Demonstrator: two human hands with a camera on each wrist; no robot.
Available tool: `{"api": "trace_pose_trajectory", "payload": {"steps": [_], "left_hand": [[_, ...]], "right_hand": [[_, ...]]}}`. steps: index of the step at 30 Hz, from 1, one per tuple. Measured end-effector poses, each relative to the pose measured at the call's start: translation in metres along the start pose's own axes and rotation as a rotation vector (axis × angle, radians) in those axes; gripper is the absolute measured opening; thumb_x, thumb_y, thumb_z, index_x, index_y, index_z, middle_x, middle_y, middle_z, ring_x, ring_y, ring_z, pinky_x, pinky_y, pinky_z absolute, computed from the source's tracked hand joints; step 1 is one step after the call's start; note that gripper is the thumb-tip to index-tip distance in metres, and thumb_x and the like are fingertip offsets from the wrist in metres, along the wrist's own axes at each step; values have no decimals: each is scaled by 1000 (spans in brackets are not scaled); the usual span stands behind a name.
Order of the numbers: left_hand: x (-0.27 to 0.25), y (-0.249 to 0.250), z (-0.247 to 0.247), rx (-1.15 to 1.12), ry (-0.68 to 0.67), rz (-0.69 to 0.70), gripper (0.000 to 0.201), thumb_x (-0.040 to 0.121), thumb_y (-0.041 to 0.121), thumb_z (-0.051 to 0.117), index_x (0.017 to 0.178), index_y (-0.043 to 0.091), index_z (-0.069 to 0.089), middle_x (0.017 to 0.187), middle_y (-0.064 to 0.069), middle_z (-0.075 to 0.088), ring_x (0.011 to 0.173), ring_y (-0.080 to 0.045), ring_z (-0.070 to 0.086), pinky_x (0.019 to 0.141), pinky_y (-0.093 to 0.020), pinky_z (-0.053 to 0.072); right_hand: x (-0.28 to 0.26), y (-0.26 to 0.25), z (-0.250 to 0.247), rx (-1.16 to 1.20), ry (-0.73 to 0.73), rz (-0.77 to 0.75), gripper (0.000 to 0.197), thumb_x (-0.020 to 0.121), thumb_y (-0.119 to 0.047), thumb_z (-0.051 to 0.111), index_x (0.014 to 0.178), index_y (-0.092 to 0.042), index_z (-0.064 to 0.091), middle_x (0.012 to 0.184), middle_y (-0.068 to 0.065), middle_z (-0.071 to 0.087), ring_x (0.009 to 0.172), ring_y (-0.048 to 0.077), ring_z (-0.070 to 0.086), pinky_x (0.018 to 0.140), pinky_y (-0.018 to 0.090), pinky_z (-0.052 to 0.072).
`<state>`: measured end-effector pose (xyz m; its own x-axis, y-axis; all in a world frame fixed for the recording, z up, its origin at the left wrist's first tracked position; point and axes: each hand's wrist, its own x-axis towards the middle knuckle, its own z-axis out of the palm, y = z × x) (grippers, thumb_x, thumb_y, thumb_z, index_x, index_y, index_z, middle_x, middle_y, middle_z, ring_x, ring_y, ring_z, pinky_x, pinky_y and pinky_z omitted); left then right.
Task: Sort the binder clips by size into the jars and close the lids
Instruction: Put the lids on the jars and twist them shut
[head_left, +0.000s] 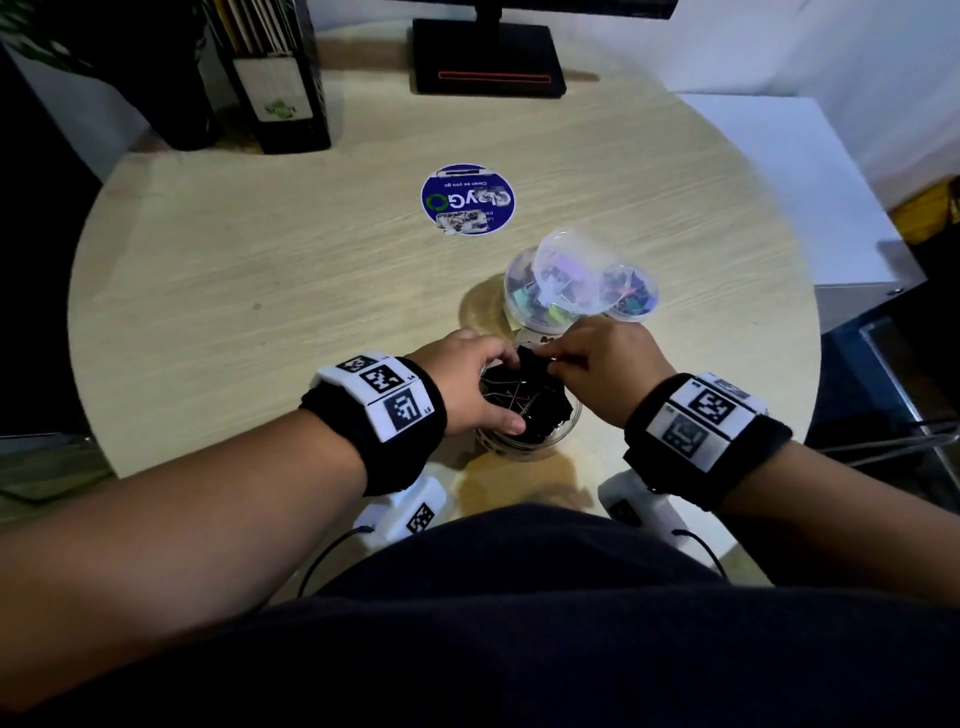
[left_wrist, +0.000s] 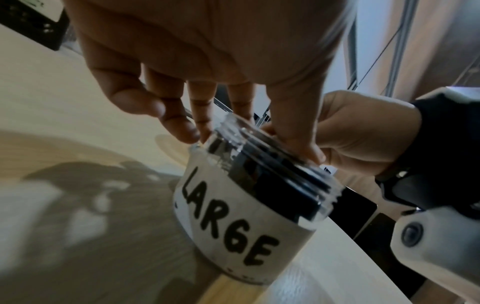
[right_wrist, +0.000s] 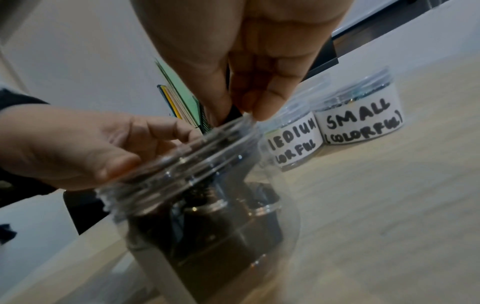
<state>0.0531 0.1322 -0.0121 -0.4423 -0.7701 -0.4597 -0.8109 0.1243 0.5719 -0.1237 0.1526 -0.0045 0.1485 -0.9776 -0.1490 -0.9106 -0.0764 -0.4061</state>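
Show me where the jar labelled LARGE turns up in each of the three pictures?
Head view: LARGE jar sits low centre, between both hands, full of black clips.
Left wrist view: centre right, its label facing the camera.
Right wrist view: lower centre, seen from its clear unlabelled side.
Shared landmark: the left hand holding its open rim.

Tabletop (head_left: 260, 270) showing pale wood grain, matt finish. Large jar (left_wrist: 259, 205) looking like clear glossy plastic, threaded rim catching highlights; white paper label (left_wrist: 228, 222) carrying black marker lettering. Binder clips (head_left: 524, 400) inside appearing matt black with thin shiny metal wire handles. Medium jar (right_wrist: 291, 142) and small jar (right_wrist: 363, 115) likewise clear plastic, wearing white paper labels. Loose lid (head_left: 576, 270) lying translucent, glossy. Round sticker (head_left: 466, 200) looking glossy blue. Wrist bands (head_left: 384, 415) appearing black cloth.
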Motion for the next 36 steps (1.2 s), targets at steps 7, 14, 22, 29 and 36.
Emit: {"api": "trace_pose_trajectory", "payload": {"steps": [7,14,22,29,36], "left_hand": [[1,11,1,107,7,-25,63,68,39,79,121,28,47,132,1,42,116,-18,46,82,-24,33],[2,15,0,171,4,-37,68,67,42,78,124,27,45,127,0,45,110,-22,51,84,-29,42],[0,2,-1,73,32,-6,65,63,48,79,118,31,49,123,3,47,110,-18,50,92,-29,42],[-3,6,-12,82,125,169,75,64,51,77,130,35,45,141,9,37,127,-20,33,105,-30,29],[1,5,-7,312,74,210,69,69,55,70,132,39,46,141,20,33,129,-16,27,103,-34,27]], "right_hand": [[8,-5,-3,-28,-71,100,25,83,-20,65,106,-25,71,105,2,69,100,21,60,85,26,43],[22,-13,-2,-23,-66,159,10,74,-27,72,79,-23,64,82,1,61,88,23,60,74,27,45],[26,-1,-11,-94,13,119,27,79,-52,61,80,-25,65,88,2,59,88,24,58,75,31,45],[57,31,-36,-316,-3,278,53,74,-65,57,118,-34,56,140,-2,41,128,29,32,101,44,35],[52,29,-31,-359,-80,149,54,62,-63,71,108,-36,60,149,-3,31,136,27,23,104,46,29]]}}
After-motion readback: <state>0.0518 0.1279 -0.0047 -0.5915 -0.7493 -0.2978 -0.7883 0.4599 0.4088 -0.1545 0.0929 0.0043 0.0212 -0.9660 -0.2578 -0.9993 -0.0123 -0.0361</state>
